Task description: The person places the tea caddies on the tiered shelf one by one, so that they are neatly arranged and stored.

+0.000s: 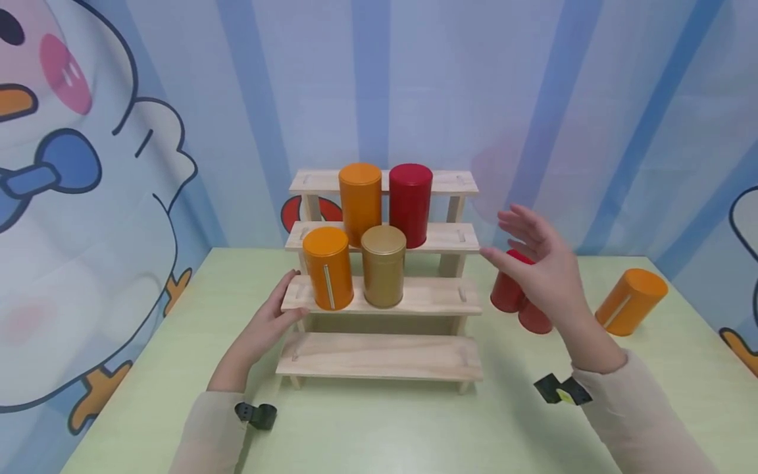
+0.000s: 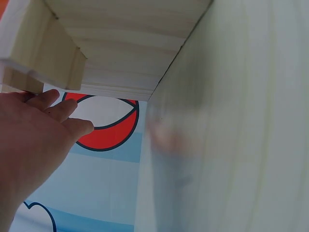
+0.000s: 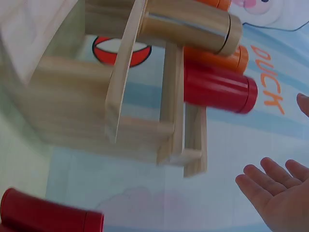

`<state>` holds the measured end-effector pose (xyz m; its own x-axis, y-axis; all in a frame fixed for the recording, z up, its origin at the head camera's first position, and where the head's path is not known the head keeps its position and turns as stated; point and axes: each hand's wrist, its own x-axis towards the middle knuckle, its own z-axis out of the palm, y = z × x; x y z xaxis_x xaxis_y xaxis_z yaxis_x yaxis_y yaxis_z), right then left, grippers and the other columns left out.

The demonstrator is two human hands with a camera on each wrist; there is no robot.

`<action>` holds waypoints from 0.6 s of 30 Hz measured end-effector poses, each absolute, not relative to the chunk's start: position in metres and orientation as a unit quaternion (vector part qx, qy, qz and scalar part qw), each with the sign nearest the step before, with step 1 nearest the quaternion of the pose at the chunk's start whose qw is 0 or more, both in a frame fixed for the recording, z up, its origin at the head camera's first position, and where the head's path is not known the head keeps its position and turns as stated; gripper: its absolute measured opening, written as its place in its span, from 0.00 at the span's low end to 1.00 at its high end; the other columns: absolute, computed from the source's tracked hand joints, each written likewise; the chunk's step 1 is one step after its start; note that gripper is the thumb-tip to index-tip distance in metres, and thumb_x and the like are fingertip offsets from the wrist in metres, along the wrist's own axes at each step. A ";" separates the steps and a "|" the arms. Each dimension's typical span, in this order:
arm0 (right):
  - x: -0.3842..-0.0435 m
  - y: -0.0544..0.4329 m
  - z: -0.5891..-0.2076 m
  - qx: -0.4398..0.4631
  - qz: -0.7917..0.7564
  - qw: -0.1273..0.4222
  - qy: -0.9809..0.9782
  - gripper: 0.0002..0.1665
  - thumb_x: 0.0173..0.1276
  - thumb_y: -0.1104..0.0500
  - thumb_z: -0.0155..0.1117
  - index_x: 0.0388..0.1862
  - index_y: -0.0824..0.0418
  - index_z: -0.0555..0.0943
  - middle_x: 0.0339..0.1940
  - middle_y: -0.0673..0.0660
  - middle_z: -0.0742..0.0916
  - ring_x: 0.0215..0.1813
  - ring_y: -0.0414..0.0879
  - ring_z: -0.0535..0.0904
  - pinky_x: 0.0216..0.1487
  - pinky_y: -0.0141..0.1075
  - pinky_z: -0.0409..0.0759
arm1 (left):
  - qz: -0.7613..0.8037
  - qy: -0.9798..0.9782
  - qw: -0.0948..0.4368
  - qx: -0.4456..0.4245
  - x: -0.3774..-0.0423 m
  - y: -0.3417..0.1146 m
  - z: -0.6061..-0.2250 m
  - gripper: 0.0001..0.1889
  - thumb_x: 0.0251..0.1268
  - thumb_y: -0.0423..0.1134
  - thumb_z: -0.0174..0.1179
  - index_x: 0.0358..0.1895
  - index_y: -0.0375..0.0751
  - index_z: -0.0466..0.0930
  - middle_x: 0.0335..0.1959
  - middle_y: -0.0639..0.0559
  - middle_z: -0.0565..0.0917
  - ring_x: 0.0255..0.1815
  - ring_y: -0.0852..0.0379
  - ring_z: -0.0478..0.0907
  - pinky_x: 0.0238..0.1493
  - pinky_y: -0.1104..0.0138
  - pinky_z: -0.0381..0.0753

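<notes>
A stepped wooden shelf (image 1: 379, 355) with several tiers stands on the table. My left hand (image 1: 260, 339) grips the left end of its second tier from the bottom, the thumb at the front edge and the fingers behind. On that tier stand an orange can (image 1: 327, 276) and a gold can (image 1: 383, 273). One tier up are another orange can (image 1: 360, 197) and a red can (image 1: 410, 204). My right hand (image 1: 551, 283) hovers right of the shelf with fingers spread and nothing in it. Behind it, partly hidden, two red cans (image 1: 505, 293) stand on the table.
Another orange can (image 1: 631, 303) stands at the table's right side. The pale green table (image 1: 166, 395) extends around the shelf. A blue striped cloth (image 1: 314, 79) printed with cartoon ducks hangs right behind it.
</notes>
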<state>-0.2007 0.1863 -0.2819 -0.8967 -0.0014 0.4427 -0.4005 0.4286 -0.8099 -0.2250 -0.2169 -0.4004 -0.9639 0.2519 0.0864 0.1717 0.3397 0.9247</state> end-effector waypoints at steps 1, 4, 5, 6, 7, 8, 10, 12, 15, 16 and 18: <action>-0.201 0.192 -0.283 0.116 0.515 0.195 -0.826 0.42 0.62 0.55 0.70 0.74 0.51 0.64 0.65 0.55 0.77 0.65 0.45 0.74 0.58 0.27 0.75 | 0.559 0.818 0.035 0.129 -0.225 -0.217 -0.400 0.41 0.72 0.41 0.52 0.79 0.49 0.35 0.79 0.43 0.45 0.76 0.38 0.51 0.70 0.43 0.57; -0.203 0.209 -0.287 0.101 0.504 0.202 -0.833 0.43 0.63 0.55 0.69 0.75 0.50 0.62 0.67 0.54 0.77 0.66 0.42 0.73 0.58 0.25 0.74 | 0.557 0.819 0.035 0.130 -0.225 -0.216 -0.400 0.41 0.72 0.42 0.52 0.79 0.49 0.35 0.79 0.43 0.45 0.76 0.39 0.51 0.70 0.43 0.56; -0.204 0.215 -0.289 0.097 0.500 0.203 -0.836 0.43 0.63 0.55 0.69 0.75 0.50 0.61 0.67 0.54 0.76 0.66 0.42 0.73 0.58 0.25 0.74 | 0.558 0.819 0.035 0.130 -0.225 -0.216 -0.399 0.41 0.72 0.42 0.52 0.79 0.49 0.35 0.79 0.43 0.45 0.76 0.39 0.50 0.70 0.43 0.56; -0.205 0.221 -0.291 0.094 0.497 0.202 -0.839 0.44 0.63 0.55 0.69 0.76 0.49 0.61 0.68 0.54 0.75 0.67 0.43 0.72 0.59 0.24 0.73 | 0.559 0.818 0.035 0.131 -0.225 -0.216 -0.399 0.41 0.72 0.42 0.52 0.79 0.49 0.35 0.79 0.42 0.45 0.76 0.39 0.50 0.70 0.43 0.56; -0.205 0.226 -0.294 0.090 0.493 0.201 -0.841 0.44 0.64 0.55 0.68 0.76 0.48 0.60 0.69 0.54 0.74 0.68 0.43 0.71 0.59 0.23 0.73 | 0.560 0.817 0.035 0.131 -0.225 -0.216 -0.399 0.41 0.72 0.42 0.52 0.79 0.48 0.35 0.79 0.42 0.45 0.76 0.39 0.49 0.70 0.43 0.56; -0.206 0.231 -0.296 0.089 0.493 0.200 -0.842 0.44 0.64 0.55 0.68 0.76 0.48 0.59 0.70 0.54 0.74 0.68 0.44 0.71 0.59 0.22 0.72 | 0.560 0.817 0.035 0.132 -0.225 -0.216 -0.398 0.41 0.72 0.41 0.51 0.79 0.48 0.35 0.79 0.42 0.45 0.76 0.38 0.49 0.70 0.43 0.56; -0.208 0.242 -0.301 0.080 0.489 0.197 -0.846 0.44 0.65 0.54 0.67 0.76 0.47 0.58 0.71 0.54 0.73 0.69 0.45 0.70 0.57 0.20 0.72 | 0.561 0.816 0.035 0.133 -0.224 -0.216 -0.398 0.41 0.72 0.41 0.51 0.79 0.47 0.35 0.79 0.42 0.45 0.76 0.38 0.49 0.70 0.43 0.56; -0.209 0.251 -0.306 0.073 0.488 0.198 -0.847 0.43 0.66 0.54 0.66 0.77 0.46 0.58 0.71 0.54 0.72 0.69 0.46 0.69 0.56 0.19 0.72 | 0.561 0.816 0.035 0.134 -0.224 -0.216 -0.398 0.41 0.72 0.41 0.51 0.79 0.46 0.35 0.79 0.41 0.45 0.76 0.38 0.49 0.70 0.43 0.56; -0.211 0.264 -0.315 0.061 0.484 0.197 -0.851 0.43 0.66 0.54 0.65 0.77 0.45 0.57 0.71 0.54 0.72 0.69 0.45 0.69 0.54 0.17 0.71 | 0.560 0.817 0.036 0.134 -0.224 -0.216 -0.398 0.41 0.72 0.41 0.51 0.79 0.46 0.34 0.79 0.41 0.45 0.76 0.38 0.49 0.70 0.43 0.56; -0.212 0.268 -0.319 0.060 0.483 0.197 -0.851 0.43 0.66 0.54 0.65 0.77 0.46 0.57 0.71 0.55 0.71 0.69 0.46 0.69 0.54 0.16 0.71 | 0.559 0.817 0.037 0.133 -0.224 -0.216 -0.398 0.41 0.72 0.41 0.51 0.79 0.46 0.34 0.79 0.41 0.45 0.76 0.38 0.49 0.70 0.43 0.56; -0.213 0.274 -0.326 0.053 0.480 0.195 -0.853 0.43 0.66 0.53 0.65 0.77 0.46 0.56 0.71 0.55 0.71 0.69 0.46 0.69 0.54 0.16 0.71 | 0.559 0.818 0.037 0.132 -0.224 -0.216 -0.399 0.41 0.72 0.41 0.51 0.79 0.46 0.35 0.79 0.41 0.45 0.76 0.38 0.48 0.70 0.43 0.56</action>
